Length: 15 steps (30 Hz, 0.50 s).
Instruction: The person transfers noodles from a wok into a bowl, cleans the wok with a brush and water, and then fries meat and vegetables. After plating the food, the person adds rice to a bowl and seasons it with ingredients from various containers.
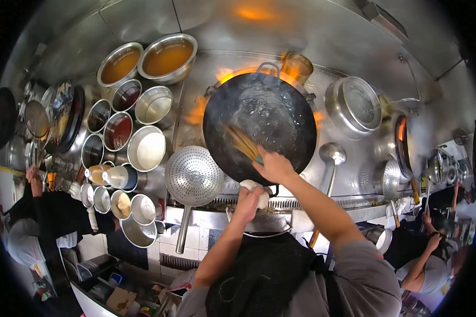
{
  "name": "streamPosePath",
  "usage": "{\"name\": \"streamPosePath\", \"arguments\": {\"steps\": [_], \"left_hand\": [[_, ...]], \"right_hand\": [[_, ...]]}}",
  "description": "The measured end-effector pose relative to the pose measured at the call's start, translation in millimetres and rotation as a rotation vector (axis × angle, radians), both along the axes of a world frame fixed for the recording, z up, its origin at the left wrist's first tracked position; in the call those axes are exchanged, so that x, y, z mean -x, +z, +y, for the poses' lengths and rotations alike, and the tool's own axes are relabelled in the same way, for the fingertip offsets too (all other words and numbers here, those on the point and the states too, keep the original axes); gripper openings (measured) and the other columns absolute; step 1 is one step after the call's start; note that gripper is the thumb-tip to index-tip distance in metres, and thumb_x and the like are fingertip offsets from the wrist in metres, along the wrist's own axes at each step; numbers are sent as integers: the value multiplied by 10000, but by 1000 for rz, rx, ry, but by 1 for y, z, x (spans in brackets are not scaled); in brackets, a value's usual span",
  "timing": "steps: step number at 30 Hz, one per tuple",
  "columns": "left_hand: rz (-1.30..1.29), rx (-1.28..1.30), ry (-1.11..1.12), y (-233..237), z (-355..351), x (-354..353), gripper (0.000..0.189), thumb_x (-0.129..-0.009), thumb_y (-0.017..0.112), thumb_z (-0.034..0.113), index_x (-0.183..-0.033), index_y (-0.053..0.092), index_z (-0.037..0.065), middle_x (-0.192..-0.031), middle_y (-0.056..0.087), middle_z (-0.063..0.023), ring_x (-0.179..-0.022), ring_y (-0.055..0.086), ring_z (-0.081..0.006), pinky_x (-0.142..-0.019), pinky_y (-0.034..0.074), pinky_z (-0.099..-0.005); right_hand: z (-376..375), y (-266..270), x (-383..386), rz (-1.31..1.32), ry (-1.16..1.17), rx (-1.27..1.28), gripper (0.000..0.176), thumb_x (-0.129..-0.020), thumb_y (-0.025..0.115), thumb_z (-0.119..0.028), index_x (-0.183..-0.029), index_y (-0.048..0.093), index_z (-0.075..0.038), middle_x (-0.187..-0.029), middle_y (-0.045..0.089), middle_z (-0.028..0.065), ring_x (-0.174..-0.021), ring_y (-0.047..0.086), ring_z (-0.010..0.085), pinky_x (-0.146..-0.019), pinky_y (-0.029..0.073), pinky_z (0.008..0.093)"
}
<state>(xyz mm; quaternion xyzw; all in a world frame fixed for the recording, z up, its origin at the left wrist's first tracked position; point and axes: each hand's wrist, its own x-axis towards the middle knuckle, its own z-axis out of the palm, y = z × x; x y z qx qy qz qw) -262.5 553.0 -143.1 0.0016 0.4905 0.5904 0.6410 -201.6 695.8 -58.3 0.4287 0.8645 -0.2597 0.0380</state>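
A large black wok (296,127) sits over burner flames, with bubbling liquid inside it. My right hand (276,167) is closed around the green-bound end of a bamboo wok brush (242,142), whose bristles reach into the wok's left side. At the wok's near rim, my left hand (250,203) grips a folded white cloth (260,194) against the near handle. Left of that hand lies a perforated strainer (194,177) with its handle toward me. A metal ladle (332,154) rests to the right of the wok.
Flames (197,111) rise around the wok. Two bowls of brown liquid (167,57) and several seasoning pots (147,149) stand left. A metal pot of water (360,103) is at right. Other people work at the far left (26,232) and right (426,264).
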Motion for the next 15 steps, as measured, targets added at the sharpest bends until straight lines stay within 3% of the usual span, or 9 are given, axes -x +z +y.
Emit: {"name": "streamPosePath", "arguments": {"steps": [2,4,6,8,10,12,14,15], "left_hand": [[95,-58,44,9,-1,-1,273,-802,592,17,-1070,536,15,-937,598,-75,-816,619,-194,-658,521,-330],[100,-54,7,-1,-2,1,303,-806,591,18,-1100,520,20,-966,593,-74,-848,615,-190,-667,519,-326],[30,-64,-49,-15,-3,3,339,-808,595,19,-1133,500,22,-995,587,-84,-878,612,-193,-681,522,-326],[21,-61,-40,-9,-1,6,334,-809,597,21,-1129,500,14,-992,588,-87,-871,615,-196,-682,525,-329],[13,-56,-29,2,-4,5,330,-811,599,23,-1125,500,6,-989,590,-91,-865,618,-199,-683,527,-331],[-9,42,10,11,-2,7,284,-813,600,23,-1082,516,-8,-963,595,-98,-832,624,-202,-669,530,-335],[-3,23,-53,0,-3,9,279,-816,602,28,-1076,512,-18,-971,595,-100,-833,625,-201,-663,531,-338],[-14,21,-45,-3,-2,9,274,-809,609,26,-1061,508,-13,-934,597,-95,-805,620,-198,-650,524,-334]], "right_hand": [[-13,32,-39,-239,81,-7,497,-884,578,-285,-1300,437,-54,-929,655,275,-887,661,428,-786,532,519],[-2,21,-92,-522,47,-106,465,-889,556,-215,-1312,435,-63,-1018,633,254,-887,671,401,-746,548,491],[36,16,-128,-631,-89,-267,485,-893,536,-169,-1349,408,-64,-1113,595,255,-917,670,391,-740,557,463],[82,22,-115,-557,-168,-381,546,-902,549,-201,-1394,360,-56,-1124,588,271,-937,666,390,-739,565,439],[134,-31,-82,-376,-199,-553,671,-929,548,-332,-1475,251,-80,-1101,593,272,-918,647,434,-784,533,512],[111,-12,-7,-298,-342,-289,676,-921,558,-386,-1445,284,-59,-1087,614,283,-929,665,415,-785,556,470],[90,-50,30,38,-345,-115,673,-905,546,-433,-1413,365,-29,-930,665,293,-910,673,403,-816,537,493],[72,-52,47,167,-381,48,688,-900,555,-438,-1417,370,-24,-926,669,285,-905,677,393,-808,536,495]]}}
